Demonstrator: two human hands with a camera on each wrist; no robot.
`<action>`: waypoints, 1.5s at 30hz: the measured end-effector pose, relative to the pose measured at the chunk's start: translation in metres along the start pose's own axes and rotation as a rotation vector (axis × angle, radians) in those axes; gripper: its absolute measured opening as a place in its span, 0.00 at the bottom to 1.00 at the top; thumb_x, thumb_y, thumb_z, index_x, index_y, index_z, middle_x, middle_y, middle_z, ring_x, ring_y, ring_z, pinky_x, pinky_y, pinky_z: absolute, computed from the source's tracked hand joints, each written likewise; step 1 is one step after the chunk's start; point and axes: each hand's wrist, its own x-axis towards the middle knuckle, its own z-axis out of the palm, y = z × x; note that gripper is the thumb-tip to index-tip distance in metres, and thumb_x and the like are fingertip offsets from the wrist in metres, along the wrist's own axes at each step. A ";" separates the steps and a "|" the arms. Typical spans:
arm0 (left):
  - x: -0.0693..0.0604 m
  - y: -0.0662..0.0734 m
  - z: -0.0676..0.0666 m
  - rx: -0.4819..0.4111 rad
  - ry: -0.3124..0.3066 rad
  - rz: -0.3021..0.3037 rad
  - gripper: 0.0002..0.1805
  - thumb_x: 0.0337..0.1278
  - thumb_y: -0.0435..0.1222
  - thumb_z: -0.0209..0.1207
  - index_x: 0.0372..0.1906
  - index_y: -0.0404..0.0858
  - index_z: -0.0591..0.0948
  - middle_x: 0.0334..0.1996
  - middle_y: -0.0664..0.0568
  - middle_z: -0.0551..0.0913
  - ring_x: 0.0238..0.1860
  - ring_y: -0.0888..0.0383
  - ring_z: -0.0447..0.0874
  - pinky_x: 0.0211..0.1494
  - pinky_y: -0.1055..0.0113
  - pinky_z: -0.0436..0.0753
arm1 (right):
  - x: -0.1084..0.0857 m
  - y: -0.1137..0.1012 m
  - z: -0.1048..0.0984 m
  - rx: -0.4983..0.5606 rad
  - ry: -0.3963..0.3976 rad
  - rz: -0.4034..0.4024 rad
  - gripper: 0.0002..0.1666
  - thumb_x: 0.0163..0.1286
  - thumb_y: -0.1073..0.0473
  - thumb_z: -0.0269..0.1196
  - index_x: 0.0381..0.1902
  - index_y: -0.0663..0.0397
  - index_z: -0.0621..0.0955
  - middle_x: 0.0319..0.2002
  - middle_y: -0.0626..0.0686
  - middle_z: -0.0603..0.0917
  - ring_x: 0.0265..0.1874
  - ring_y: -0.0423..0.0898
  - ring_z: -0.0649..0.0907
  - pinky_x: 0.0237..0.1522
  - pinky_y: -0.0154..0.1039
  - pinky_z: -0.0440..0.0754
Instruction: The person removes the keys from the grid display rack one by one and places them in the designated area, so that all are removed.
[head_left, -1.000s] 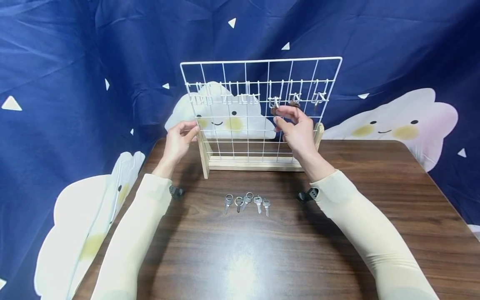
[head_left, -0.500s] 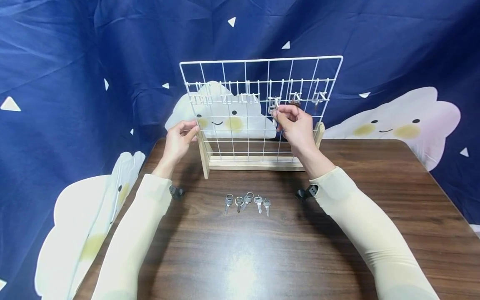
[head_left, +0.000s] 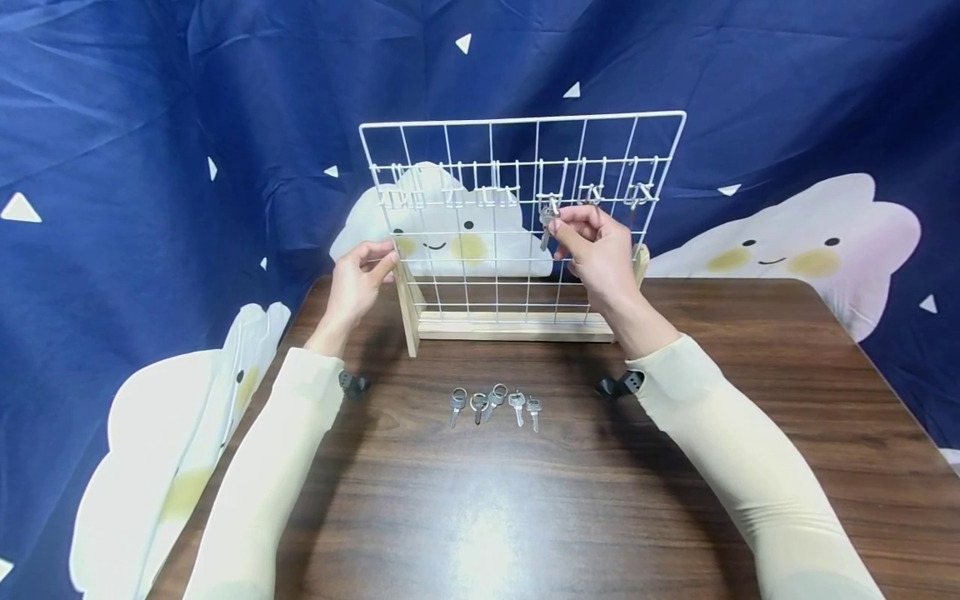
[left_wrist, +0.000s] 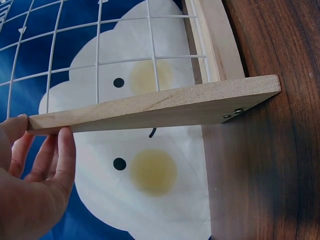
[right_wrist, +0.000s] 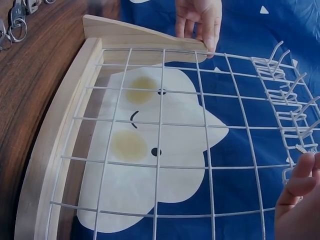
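A white wire grid rack [head_left: 495,235] on a wooden stand [head_left: 517,333] stands at the back of the table. My left hand [head_left: 354,283] grips the upper end of its left wooden leg [left_wrist: 150,107] between thumb and fingers, as the left wrist view also shows. My right hand [head_left: 603,258] is at a hook on the right half of the grid, thumb and forefinger pinching the edge of a silver key [head_left: 545,225] there. The key points downward; its ring is too small to make out. In the right wrist view the fingertips largely hide it.
Several white hooks [head_left: 450,198] line the grid's upper left. Further right, other hooks [head_left: 640,196] carry ringed items, partly hidden by my hand. Several loose keys [head_left: 495,400] lie in a row on the brown table [head_left: 420,500]. A blue curtain [head_left: 285,100] hangs behind.
The key at my right fingertips has turned from a brownish look to silver, and more of it shows now. My right hand has shifted slightly right. The left hand has stayed put.
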 end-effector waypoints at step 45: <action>-0.002 0.001 0.001 0.018 0.013 -0.006 0.19 0.65 0.38 0.64 0.55 0.32 0.81 0.60 0.42 0.82 0.46 0.60 0.87 0.49 0.63 0.92 | -0.054 0.013 -0.029 -0.177 -0.217 0.035 0.05 0.67 0.62 0.68 0.38 0.52 0.81 0.23 0.39 0.85 0.17 0.37 0.79 0.12 0.24 0.67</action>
